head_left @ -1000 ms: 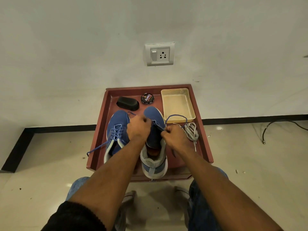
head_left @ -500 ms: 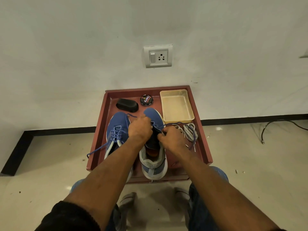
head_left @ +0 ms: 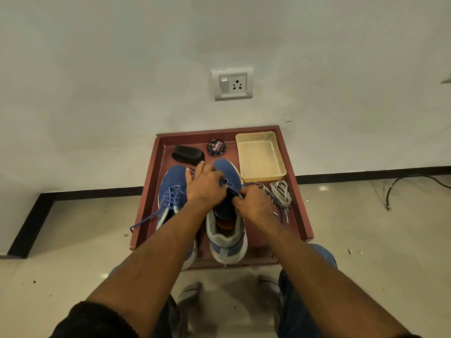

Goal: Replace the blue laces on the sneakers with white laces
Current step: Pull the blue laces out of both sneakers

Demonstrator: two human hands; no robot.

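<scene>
1. The surface [head_left: 303,215] is a low reddish-brown tray-like top with a raised rim. It stands against the wall, and the rim probably keeps the small things from rolling to the floor.

2. The right sneaker [head_left: 228,230] stands in the middle of the surface, heel toward the person, so the eyelets are easy to reach. Its upper is blue woven fabric; the heel collar is grey with small holes. Most of its blue lace [head_left: 251,184] seems already pulled out, and the tongue area looks open and dark.

3. The left sneaker [head_left: 172,189] stands just beside it. It is still fully laced in blue, and one loose end hangs over the rim of the surface. It waits for its turn.

4. The cream plastic tray [head_left: 280,170] is at the far right corner. It is shallow and smooth.

5. The left hand [head_left: 205,185] lies over the toe part of the right sneaker with curled fingers; its grip seems to hold the lace there.

6. The right hand [head_left: 255,203] pinches the blue lace near the eyelets, likely to draw it free.

7. The white laces [head_left: 280,193] lie bundled on the surface just right of this hand, ready for later. They look like soft flat cord.

8. A black brush-like block [head_left: 188,154] and a round polish tin [head_left: 216,147] rest at the far side, apart from the work.
</scene>
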